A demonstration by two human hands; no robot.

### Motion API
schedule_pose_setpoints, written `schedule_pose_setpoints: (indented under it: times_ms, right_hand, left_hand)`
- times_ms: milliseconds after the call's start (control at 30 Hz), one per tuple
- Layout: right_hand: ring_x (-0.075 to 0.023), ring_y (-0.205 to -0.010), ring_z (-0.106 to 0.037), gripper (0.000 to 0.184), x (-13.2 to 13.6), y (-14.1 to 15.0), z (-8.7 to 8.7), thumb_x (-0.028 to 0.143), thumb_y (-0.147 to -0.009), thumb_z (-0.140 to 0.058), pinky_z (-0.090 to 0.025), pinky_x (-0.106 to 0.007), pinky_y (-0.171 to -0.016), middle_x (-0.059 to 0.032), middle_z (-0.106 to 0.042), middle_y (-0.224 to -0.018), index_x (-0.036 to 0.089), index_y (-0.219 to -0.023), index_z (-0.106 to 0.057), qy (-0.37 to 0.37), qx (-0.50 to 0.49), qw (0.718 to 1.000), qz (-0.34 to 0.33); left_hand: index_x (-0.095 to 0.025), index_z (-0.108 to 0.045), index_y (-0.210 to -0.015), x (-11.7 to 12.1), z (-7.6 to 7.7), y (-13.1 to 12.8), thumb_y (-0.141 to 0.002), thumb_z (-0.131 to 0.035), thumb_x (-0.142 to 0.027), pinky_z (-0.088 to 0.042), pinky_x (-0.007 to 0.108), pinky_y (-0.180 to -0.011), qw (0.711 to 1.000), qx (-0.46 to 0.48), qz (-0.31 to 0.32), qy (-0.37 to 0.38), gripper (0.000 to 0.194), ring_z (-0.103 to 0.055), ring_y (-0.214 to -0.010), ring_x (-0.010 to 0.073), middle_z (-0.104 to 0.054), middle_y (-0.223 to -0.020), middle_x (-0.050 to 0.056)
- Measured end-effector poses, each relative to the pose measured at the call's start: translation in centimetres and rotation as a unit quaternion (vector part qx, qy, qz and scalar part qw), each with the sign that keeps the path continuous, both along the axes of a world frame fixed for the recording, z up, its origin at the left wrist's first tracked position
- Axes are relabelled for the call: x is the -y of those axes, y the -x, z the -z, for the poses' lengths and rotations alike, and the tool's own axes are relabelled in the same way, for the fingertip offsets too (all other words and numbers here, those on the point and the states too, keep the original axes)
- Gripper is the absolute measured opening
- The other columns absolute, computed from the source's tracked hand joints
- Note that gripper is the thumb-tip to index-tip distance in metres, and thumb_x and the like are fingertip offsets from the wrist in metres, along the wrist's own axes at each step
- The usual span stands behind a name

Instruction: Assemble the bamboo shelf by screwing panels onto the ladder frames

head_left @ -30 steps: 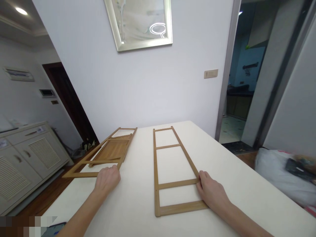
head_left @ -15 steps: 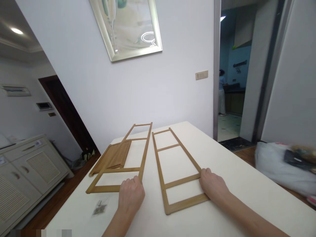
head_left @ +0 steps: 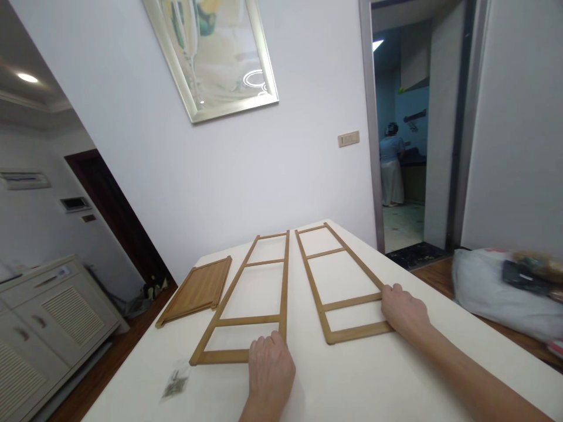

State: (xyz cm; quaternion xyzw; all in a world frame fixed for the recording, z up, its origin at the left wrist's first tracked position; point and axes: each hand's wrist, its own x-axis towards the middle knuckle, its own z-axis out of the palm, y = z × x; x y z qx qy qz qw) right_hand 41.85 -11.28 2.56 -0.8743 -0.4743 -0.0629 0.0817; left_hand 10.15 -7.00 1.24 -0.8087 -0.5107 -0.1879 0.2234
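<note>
Near bagged small parts point(head_left: 175, 384), your left grip point(head_left: 271, 369) clamps one wooden frame point(head_left: 248, 320), now off the panel point(head_left: 197, 287); your right grip point(head_left: 405, 313), another frame point(head_left: 352, 302).

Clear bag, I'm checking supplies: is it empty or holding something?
Holding something: small pieces show through the clear bag.

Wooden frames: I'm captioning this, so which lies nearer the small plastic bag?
The left frame, gripped by the left hand: its near corner is beside the bag. The right frame, in the right hand, lies farther away.
</note>
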Motion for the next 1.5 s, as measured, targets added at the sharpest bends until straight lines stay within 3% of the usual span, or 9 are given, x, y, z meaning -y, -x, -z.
schedule_pose_setpoints:
  times_ms: [200, 333, 433, 533, 667, 800, 933, 1233, 1500]
  right_hand:
    - [-0.0272, -0.086, -0.061, 0.035, 0.0, -0.6, -0.1, 0.005, -0.086, -0.029, -0.042, -0.035, -0.065, -0.0184, -0.057, -0.094, 0.007, -0.098, -0.062, 0.004, -0.008, 1.0, 0.012]
    - [-0.0276, -0.088, -0.06, 0.036, -0.1, -0.6, 0.0, 0.004, -0.087, -0.028, -0.041, -0.034, -0.065, -0.0185, -0.056, -0.095, 0.007, -0.098, -0.062, 0.004, -0.009, 1.0, 0.012]
    - [-0.028, -0.09, -0.059, 0.035, 0.0, -1.2, -0.1, 0.004, -0.087, -0.03, -0.041, -0.034, -0.065, -0.0185, -0.056, -0.096, 0.007, -0.097, -0.063, 0.004, -0.005, 1.0, 0.02]
    - [-0.0306, -0.092, -0.058, 0.035, 0.4, -2.4, -0.3, 0.005, -0.088, -0.03, -0.04, -0.035, -0.066, -0.0198, -0.056, -0.098, 0.007, -0.097, -0.064, 0.002, 0.005, 0.999, 0.034]
    - [-0.0325, -0.095, -0.057, 0.032, 0.8, -3.6, -0.3, 0.006, -0.088, -0.033, -0.039, -0.037, -0.068, -0.0203, -0.056, -0.098, 0.008, -0.097, -0.064, 0.003, 0.029, 0.998, 0.056]
    - [-0.0322, -0.095, -0.057, 0.03, 0.6, -3.6, -0.1, 0.005, -0.084, -0.035, -0.038, -0.035, -0.066, -0.0189, -0.057, -0.096, 0.009, -0.096, -0.063, 0.004, 0.032, 0.999, 0.044]
    - [-0.0314, -0.092, -0.057, 0.032, 0.3, -3.1, 0.0, 0.003, -0.083, -0.032, -0.036, -0.034, -0.064, -0.0174, -0.056, -0.093, 0.01, -0.095, -0.061, 0.006, 0.029, 0.999, 0.021]
    - [-0.0287, -0.084, -0.058, 0.036, -1.5, -2.5, 1.7, 0.021, -0.093, -0.029, -0.04, -0.036, -0.069, -0.0157, -0.057, -0.087, 0.009, -0.095, -0.062, -0.034, 0.054, 0.997, -0.041]
    - [-0.0247, -0.093, -0.059, 0.033, -2.6, -2.3, 3.0, 0.02, -0.091, -0.034, -0.043, -0.033, -0.084, -0.014, -0.06, -0.097, 0.01, -0.106, -0.062, -0.068, 0.012, 0.99, -0.125]
  left_hand:
    - [-0.015, -0.06, -0.071, 0.6, 0.2, -0.9, -0.079, -0.04, 0.0, -0.038, 0.039, -0.069, 0.999, 0.015, -0.007, 0.042, 0.026, -0.057, -0.066, 0.024, -0.059, -0.062, 0.008]
    - [-0.015, -0.061, -0.078, 1.6, 0.5, -1.8, -0.088, -0.043, -0.016, -0.04, 0.042, -0.073, 0.995, 0.049, -0.011, 0.082, 0.021, -0.058, -0.072, 0.0266, -0.063, -0.07, 0.01]
    - [-0.012, -0.062, -0.101, 2.5, 2.1, -2.4, -0.09, -0.044, -0.028, -0.042, 0.045, -0.081, 0.995, 0.076, 0.015, 0.07, 0.026, -0.059, -0.091, 0.0299, -0.066, -0.094, 0.016]
    - [-0.008, -0.048, -0.128, 2.7, 4.4, -2.5, -0.089, -0.045, -0.029, -0.041, 0.045, -0.092, 0.992, 0.095, 0.065, 0.059, 0.045, -0.054, -0.112, 0.0322, -0.059, -0.121, 0.022]
    - [-0.014, -0.041, -0.137, 1.9, 6.0, -2.0, -0.083, -0.05, -0.023, -0.043, 0.043, -0.094, 0.976, 0.084, 0.149, 0.136, 0.056, -0.054, -0.113, 0.031, -0.06, -0.122, 0.017]
    - [-0.017, -0.044, -0.136, 1.3, 5.7, -2.1, -0.076, -0.049, -0.008, -0.045, 0.034, -0.09, 0.946, 0.12, 0.198, 0.227, 0.061, -0.058, -0.102, 0.0241, -0.065, -0.112, 0.012]
    - [-0.024, -0.049, -0.129, 1.6, 4.9, -3.1, -0.077, -0.048, -0.003, -0.044, 0.026, -0.086, 0.94, 0.155, 0.16, 0.257, 0.057, -0.058, -0.098, 0.018, -0.066, -0.108, 0.005]
    - [-0.021, -0.065, -0.082, 1.3, 2.2, -3.5, -0.081, -0.062, -0.017, -0.041, 0.036, -0.081, 0.933, 0.231, 0.155, 0.228, 0.005, -0.053, -0.09, 0.0215, -0.064, -0.09, 0.003]
    - [-0.021, -0.065, -0.087, -0.4, 1.6, -1.7, -0.087, -0.05, -0.014, -0.036, 0.037, -0.083, 0.931, 0.256, 0.117, 0.234, 0.017, -0.05, -0.091, 0.0208, -0.063, -0.089, 0.001]
